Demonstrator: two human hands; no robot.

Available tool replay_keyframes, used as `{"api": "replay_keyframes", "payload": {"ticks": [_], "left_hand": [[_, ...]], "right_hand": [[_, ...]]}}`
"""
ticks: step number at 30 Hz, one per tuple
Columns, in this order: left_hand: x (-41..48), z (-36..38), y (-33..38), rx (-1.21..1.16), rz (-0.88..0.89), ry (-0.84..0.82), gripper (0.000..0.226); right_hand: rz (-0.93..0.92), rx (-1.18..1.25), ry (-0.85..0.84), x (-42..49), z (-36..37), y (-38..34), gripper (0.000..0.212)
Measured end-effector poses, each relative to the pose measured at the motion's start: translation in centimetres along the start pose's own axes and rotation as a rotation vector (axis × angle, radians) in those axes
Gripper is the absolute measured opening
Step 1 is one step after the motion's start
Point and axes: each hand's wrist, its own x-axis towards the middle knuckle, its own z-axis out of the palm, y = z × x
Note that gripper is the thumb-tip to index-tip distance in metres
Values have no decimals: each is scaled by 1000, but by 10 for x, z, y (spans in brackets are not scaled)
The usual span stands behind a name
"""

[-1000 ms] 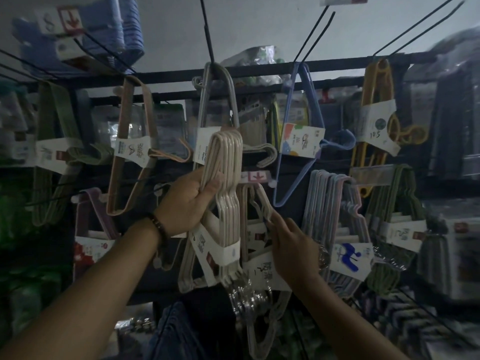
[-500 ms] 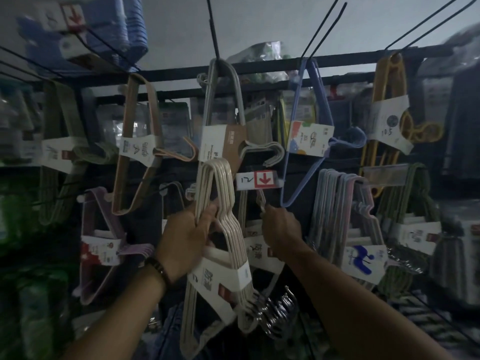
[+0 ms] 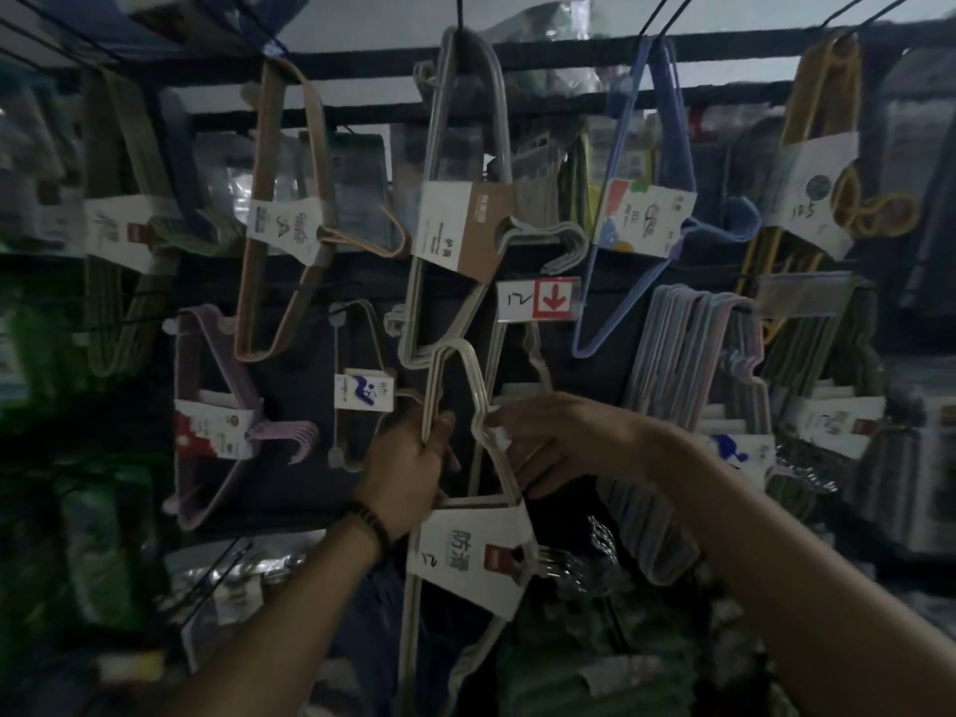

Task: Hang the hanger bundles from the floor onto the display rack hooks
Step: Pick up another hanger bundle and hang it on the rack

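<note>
A bundle of beige hangers [image 3: 468,375] with a white paper band [image 3: 465,556] hangs upright in front of the dark display rack [image 3: 543,49]. My left hand [image 3: 408,468] grips the bundle's left edge just above the band. My right hand [image 3: 558,437] reaches in from the right, and its fingertips touch the bundle's right edge at a notch. The bundle's top loop sits just below a red and white price tag [image 3: 538,300] at the end of a hook. Whether the loop is on a hook I cannot tell.
Other banded bundles hang all around: grey [image 3: 465,163] directly above, tan [image 3: 289,209] and lilac [image 3: 217,406] to the left, blue [image 3: 652,199], yellow [image 3: 822,147] and pastel [image 3: 688,406] to the right. Long black hook wires jut out overhead. Packaged goods fill the dim shelves on both sides.
The beige bundle has come down from beside the grey bundle's label to below the price tag. My left hand moved down with it. My right hand shifted from the bundles behind onto the bundle's right edge.
</note>
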Motion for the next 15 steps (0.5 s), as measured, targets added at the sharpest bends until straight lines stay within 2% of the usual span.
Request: {"api": "replay_keyframes", "payload": {"ticks": [1, 3, 5, 9, 12, 13, 15], "left_hand": [[0, 4, -1, -5, -4, -10, 35], [-1, 11, 1, 52, 47, -19, 43], [1, 15, 8, 98, 83, -24, 49], [3, 18, 18, 196, 59, -37, 69], [2, 13, 26, 112, 73, -62, 63], [4, 11, 31, 77, 122, -23, 59], [13, 2, 43, 138, 336, 130, 53]], "right_hand": [[-52, -142, 60, 1, 5, 1, 30], [-202, -582, 229, 8, 18, 3, 23], [-230, -790, 345, 19, 29, 12, 24], [-296, -889, 597, 13, 41, 28, 17], [-260, -900, 706, 3, 45, 39, 22], [-246, -920, 749, 1, 43, 43, 23], [-219, -990, 832, -2, 37, 47, 19]]}}
